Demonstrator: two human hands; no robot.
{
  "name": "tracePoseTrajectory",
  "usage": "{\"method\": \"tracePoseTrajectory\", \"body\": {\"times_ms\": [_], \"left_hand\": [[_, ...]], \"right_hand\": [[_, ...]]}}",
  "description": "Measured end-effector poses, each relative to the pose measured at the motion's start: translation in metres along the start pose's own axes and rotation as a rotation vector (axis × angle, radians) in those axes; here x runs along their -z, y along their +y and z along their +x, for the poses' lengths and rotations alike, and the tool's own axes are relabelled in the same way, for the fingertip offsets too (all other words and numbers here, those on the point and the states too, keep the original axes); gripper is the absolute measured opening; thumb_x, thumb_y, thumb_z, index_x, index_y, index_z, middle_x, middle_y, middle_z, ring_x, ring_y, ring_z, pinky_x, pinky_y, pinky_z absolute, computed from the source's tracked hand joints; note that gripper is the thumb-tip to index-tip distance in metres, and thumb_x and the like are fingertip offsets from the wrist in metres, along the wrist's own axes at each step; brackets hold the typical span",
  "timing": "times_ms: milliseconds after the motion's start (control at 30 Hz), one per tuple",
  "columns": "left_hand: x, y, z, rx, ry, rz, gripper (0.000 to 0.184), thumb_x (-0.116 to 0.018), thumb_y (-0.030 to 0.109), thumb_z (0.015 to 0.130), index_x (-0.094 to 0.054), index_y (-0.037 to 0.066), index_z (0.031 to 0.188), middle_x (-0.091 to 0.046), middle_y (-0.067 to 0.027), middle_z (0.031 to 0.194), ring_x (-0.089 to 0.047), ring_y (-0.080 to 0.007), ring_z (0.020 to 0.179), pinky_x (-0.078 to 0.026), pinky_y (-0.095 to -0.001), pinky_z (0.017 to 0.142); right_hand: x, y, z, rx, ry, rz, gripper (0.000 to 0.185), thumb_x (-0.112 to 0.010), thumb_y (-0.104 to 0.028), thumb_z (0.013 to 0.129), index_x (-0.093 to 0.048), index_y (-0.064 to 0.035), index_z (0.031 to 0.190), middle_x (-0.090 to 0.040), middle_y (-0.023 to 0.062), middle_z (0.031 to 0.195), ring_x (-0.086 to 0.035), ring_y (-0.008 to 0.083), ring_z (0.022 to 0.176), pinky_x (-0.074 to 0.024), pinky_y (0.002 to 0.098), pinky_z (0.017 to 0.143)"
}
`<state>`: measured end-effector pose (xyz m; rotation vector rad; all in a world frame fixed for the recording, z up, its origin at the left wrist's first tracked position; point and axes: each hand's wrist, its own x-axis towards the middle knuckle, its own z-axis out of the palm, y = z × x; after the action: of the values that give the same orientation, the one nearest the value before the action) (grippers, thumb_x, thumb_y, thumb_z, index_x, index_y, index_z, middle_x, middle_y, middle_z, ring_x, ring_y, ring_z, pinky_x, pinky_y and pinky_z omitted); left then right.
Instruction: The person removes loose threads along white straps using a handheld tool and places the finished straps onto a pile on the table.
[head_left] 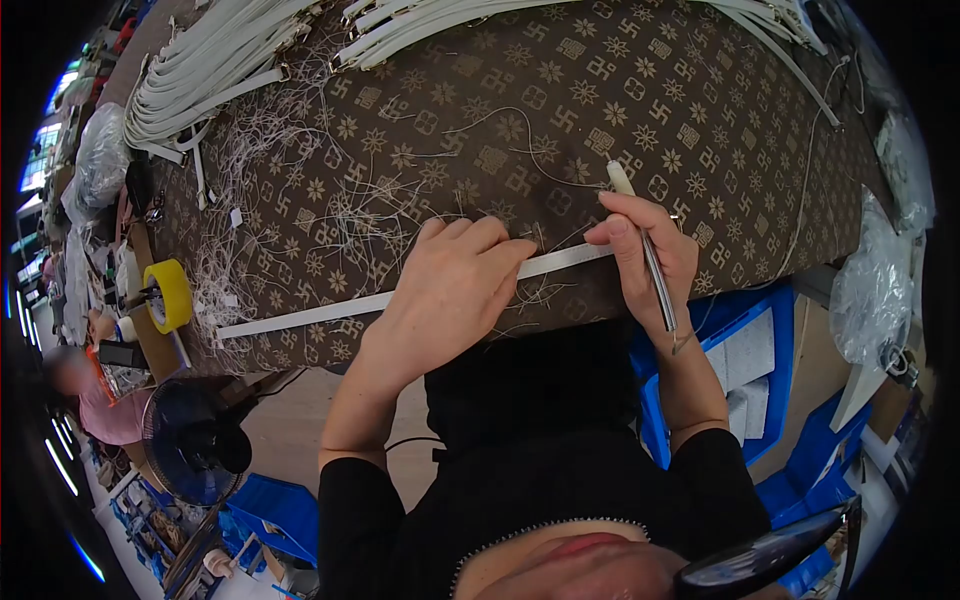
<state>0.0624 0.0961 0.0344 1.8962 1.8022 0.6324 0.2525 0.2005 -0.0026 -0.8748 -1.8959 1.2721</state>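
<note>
A narrow white strap (305,315) lies slantwise along the near edge of the patterned cloth. My left hand (450,275) is closed over its middle, fingers curled and pressed down on it. At the strap's right part, my right hand (655,245) is closed around a slim metal tool (656,275), whose shaft points back toward my wrist. A pale cream piece (620,178) sticks out beyond the right fingers; I cannot tell whether it belongs to the same tool. The strap's right end is hidden by that hand. Loose thread ends (540,290) lie beside the strap.
Bundles of white straps (215,70) lie at the far side. Thread scraps (360,205) litter the brown cloth (740,150). A yellow tape roll (172,297) and a fan (195,440) are at left. Blue bins (785,340) stand at right. A person in pink (110,405) is farther left.
</note>
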Motion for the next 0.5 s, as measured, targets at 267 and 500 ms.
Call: {"method": "tracePoseTrajectory", "body": {"times_ms": [267, 500], "left_hand": [[0.0075, -0.0024, 0.0017, 0.009, -0.069, 0.035, 0.02, -0.07, 0.02, 0.079, -0.069, 0.007, 0.094, -0.058, -0.0038, 0.08, -0.056, -0.021, 0.078, -0.038, -0.0336, 0.076], [0.0037, -0.0029, 0.005, -0.013, -0.028, 0.105, 0.007, -0.07, 0.015, 0.078, -0.066, 0.01, 0.081, -0.058, -0.0009, 0.074, -0.057, -0.0184, 0.073, -0.038, -0.0337, 0.071]], "right_hand": [[-0.001, 0.0003, -0.0001, 0.0, -0.001, -0.01, 0.018, -0.06, -0.008, 0.094, -0.065, -0.0027, 0.11, -0.07, 0.0089, 0.083, -0.07, 0.0132, 0.073, -0.0544, 0.0231, 0.064], [-0.0015, 0.0, 0.0004, 0.005, 0.002, -0.004, 0.017, -0.061, -0.008, 0.093, -0.066, -0.0024, 0.109, -0.07, 0.0093, 0.085, -0.07, 0.0133, 0.073, -0.0543, 0.0228, 0.064]]}}
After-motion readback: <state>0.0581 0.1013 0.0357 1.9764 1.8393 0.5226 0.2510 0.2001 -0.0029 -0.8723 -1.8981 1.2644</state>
